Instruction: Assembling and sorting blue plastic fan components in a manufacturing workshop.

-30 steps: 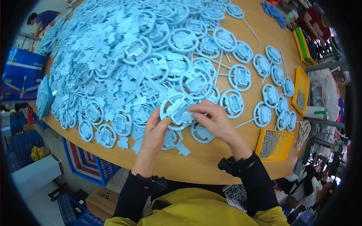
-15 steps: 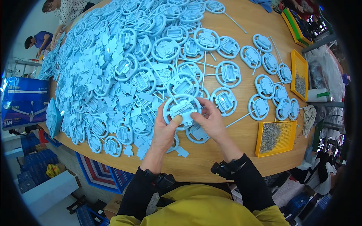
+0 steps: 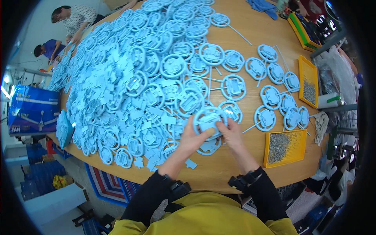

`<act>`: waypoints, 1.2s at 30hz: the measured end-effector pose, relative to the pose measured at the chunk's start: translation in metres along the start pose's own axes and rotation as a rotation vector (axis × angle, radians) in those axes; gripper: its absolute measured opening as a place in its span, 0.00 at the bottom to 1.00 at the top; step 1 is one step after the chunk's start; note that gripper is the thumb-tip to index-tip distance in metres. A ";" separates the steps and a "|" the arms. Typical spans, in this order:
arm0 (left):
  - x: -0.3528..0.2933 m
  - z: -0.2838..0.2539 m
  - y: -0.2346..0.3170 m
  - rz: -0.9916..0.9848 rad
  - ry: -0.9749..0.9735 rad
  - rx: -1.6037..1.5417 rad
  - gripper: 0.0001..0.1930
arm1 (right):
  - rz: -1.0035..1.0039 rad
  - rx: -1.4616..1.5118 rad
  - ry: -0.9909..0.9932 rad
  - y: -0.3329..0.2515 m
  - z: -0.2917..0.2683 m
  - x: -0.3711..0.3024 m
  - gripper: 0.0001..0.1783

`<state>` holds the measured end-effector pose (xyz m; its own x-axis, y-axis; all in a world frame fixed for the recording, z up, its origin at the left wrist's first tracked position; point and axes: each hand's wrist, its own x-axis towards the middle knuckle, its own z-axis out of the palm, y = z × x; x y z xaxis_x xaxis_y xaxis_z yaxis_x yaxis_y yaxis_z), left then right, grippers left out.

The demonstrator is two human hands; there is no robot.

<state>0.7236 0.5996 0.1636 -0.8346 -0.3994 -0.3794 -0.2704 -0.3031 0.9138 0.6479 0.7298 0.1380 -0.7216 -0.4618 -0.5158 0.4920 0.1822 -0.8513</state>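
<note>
Left hand (image 3: 190, 138), right hand (image 3: 232, 133): both gripping one blue ring part (image 3: 209, 119), lifted over table (image 3: 219, 176) near edge for fitting; heap (image 3: 125, 90) behind.

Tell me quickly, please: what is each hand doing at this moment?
Left hand: closed on the blue ring part.
Right hand: closed on the same blue ring part.
</note>
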 end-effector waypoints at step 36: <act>-0.185 -0.211 -0.025 0.139 0.447 -0.715 0.30 | -0.796 -1.282 -0.335 -0.024 0.065 0.024 0.15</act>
<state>0.9858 0.4986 0.1803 -0.5296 -0.7315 -0.4294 0.3135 -0.6392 0.7023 0.6504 0.6583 0.1525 -0.3606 -0.9327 -0.0095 -0.8139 0.3196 -0.4853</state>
